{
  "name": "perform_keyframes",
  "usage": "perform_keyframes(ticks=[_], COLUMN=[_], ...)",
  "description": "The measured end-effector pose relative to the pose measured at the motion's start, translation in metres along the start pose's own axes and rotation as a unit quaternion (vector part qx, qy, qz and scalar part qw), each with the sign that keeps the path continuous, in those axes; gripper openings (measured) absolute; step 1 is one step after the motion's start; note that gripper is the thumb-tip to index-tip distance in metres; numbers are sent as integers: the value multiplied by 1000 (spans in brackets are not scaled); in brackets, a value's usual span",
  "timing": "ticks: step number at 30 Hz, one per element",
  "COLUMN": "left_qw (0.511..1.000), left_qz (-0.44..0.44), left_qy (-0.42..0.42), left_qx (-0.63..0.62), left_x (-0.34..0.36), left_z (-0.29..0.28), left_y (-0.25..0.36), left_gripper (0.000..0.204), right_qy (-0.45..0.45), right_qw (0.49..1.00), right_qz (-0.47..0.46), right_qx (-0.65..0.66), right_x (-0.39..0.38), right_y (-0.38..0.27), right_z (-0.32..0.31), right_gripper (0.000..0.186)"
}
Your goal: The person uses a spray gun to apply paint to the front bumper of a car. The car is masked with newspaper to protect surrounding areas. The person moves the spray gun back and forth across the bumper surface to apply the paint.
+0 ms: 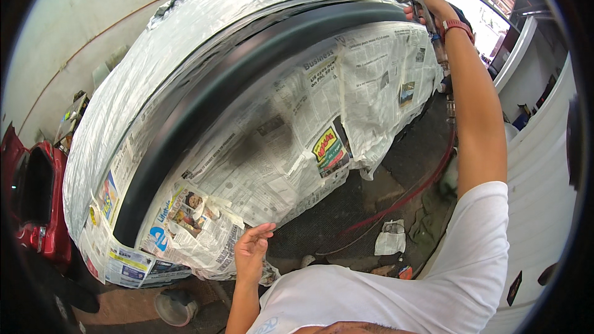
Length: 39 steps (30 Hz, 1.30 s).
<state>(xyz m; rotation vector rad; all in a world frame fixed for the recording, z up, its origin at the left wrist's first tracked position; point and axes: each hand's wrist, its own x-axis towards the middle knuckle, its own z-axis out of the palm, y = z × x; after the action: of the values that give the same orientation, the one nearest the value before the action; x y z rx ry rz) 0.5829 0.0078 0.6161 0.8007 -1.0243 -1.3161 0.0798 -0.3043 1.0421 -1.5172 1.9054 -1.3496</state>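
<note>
My right hand (434, 4) is wrapped round a metal spray gun (439, 48), at the far right end of a long dark painted strip (210, 80). The strip curves along the side of a vehicle whose other surfaces are masked. Newspaper sheets (371, 80) cover the area below it, with a dark overspray smudge near the middle. Silvery plastic sheeting (111, 111) wraps the area above. My left hand (251, 248) hangs empty, fingers loosely extended, close to the lower newspaper edge. Whether it touches the paper I cannot tell.
A red hose (430, 179) runs from the gun down to the dark floor. A loose paper scrap (391, 238) lies there. At left stand a red car body part (52, 198) and, lower down, a bucket (175, 307). A pale corrugated wall (538, 210) borders the right side.
</note>
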Motion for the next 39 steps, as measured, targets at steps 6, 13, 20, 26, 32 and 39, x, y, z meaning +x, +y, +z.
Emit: perform_keyframes(ticks=[6,13,20,26,32,39], left_qw=[999,999,999,999,999,999], left_qz=[-23,-22,-35,-42,-36,-37], left_qy=[2,-17,-11,-18,-28,-30], left_qx=[30,17,19,25,26,25], left_x=[6,10,12,13,16,16], left_z=[-3,-7,-10,-9,-5,-1], left_y=[8,14,10,8,6,1], left_gripper=[60,48,49,51,51,49], right_qy=[-8,-95,-231,-365,-319,-217], right_qw=[997,984,953,904,924,953], right_qz=[-65,-135,-160,-145,-128,-116], right_qx=[28,62,111,172,169,177], right_x=[-43,-131,-226,-259,-246,-210], right_y=[11,-22,-54,-47,-32,-12], right_z=[13,65,106,135,130,107], right_gripper=[77,68,69,72,71,67])
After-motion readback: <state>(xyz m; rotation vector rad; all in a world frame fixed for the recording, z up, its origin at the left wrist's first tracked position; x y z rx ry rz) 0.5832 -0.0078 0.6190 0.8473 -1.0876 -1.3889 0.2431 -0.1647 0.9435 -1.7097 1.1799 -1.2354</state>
